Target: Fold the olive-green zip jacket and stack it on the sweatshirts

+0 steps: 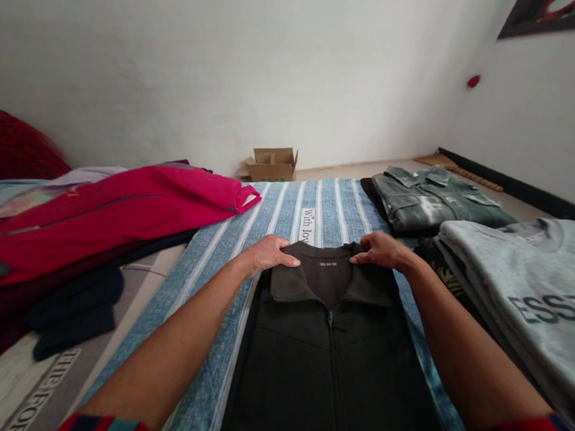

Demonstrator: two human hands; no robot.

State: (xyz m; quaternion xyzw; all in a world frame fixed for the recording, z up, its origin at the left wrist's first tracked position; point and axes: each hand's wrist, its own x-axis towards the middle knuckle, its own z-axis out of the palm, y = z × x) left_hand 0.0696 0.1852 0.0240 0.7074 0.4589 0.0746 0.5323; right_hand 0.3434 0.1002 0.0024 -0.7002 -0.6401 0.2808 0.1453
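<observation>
A dark zip-front jacket (297,360) lies face up in front of me, its collar at the far end and its body running toward me. Its zipper is done up to just below the opened collar, where a small size print shows inside. My left hand (268,253) pinches the left side of the collar between thumb and fingers. On the opposite side, my right hand (381,250) grips the right collar edge the same way. Beneath the jacket is a blue-and-white striped cloth (209,269) with a "With love" print.
On the left lies a heap of clothes with a pink-red jacket (120,220) on top and a dark navy garment (84,306) below. To the right are a folded grey-green garment (436,199) and a stack topped by a grey sweatshirt (505,270). A cardboard box (271,168) stands by the wall.
</observation>
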